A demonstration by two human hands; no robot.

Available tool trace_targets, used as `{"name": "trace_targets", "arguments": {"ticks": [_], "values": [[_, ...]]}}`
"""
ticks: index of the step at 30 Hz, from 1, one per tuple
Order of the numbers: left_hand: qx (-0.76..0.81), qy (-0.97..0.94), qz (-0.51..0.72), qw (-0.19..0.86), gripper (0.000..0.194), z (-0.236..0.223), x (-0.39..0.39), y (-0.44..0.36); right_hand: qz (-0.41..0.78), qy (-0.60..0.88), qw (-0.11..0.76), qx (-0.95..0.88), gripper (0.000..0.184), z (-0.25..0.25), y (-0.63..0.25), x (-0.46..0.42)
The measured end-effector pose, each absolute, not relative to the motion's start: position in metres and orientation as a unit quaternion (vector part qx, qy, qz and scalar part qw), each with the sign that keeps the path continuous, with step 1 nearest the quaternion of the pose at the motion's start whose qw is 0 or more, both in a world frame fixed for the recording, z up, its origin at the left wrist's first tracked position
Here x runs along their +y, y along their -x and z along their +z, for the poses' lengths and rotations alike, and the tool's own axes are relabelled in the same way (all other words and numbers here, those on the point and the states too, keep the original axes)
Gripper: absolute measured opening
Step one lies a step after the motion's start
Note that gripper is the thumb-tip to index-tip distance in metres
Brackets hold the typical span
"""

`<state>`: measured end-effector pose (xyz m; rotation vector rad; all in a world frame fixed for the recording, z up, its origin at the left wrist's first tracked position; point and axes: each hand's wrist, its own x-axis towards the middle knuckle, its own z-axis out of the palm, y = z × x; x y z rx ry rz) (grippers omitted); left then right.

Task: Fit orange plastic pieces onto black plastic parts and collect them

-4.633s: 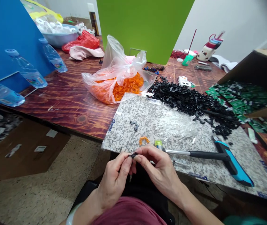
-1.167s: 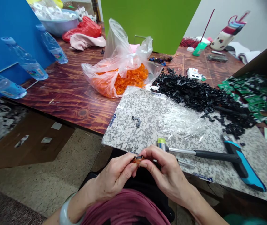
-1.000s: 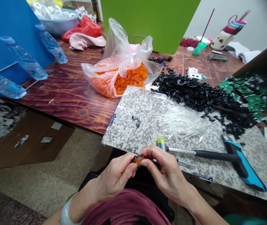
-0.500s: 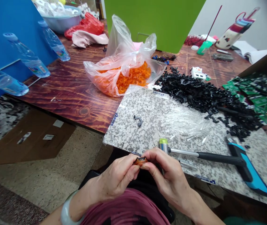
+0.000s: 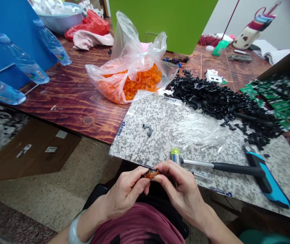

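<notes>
As the left hand [image 5: 126,193] and right hand [image 5: 182,191] clamp a small orange plastic part [image 5: 151,174] between their fingertips, just off the near edge of a granite-patterned board [image 5: 139,149], a black plastic clip [image 5: 148,129] lies on that board, well apart from a blue-headed hammer [image 5: 269,183]; a heap of black plastic parts [image 5: 218,101] and a knotted bag of orange parts [image 5: 132,81] sit on the dark varnished wooden table [image 5: 71,115], before a green panel [image 5: 160,23]

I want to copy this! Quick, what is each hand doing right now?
Left hand: closed, pinching a small orange plastic piece.
Right hand: closed, pinching the same piece from the other side.
</notes>
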<state>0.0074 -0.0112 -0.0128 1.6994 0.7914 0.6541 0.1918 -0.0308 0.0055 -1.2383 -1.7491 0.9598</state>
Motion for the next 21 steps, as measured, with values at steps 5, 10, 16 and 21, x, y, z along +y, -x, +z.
{"name": "trace_targets", "arguments": {"ticks": [5, 10, 16, 21], "values": [[0.379, -0.587, 0.281, 0.658, 0.029, -0.015, -0.018, -0.01, 0.278, 0.5, 0.366, -0.734, 0.014, 0.01, -0.212, -0.027], [0.431, -0.421, 0.308, 0.736, 0.034, -0.03, -0.02, -0.006, 0.096, 0.567, 0.236, -0.783, 0.019, 0.007, -0.261, -0.023], [0.429, -0.363, 0.328, 0.759, 0.033, -0.045, -0.018, -0.003, 0.036, 0.545, 0.098, -0.832, 0.024, -0.003, -0.292, -0.02], [0.44, -0.373, 0.32, 0.752, 0.036, -0.046, -0.016, -0.004, 0.005, 0.539, 0.15, -0.829, 0.019, -0.001, -0.285, -0.019]]}}
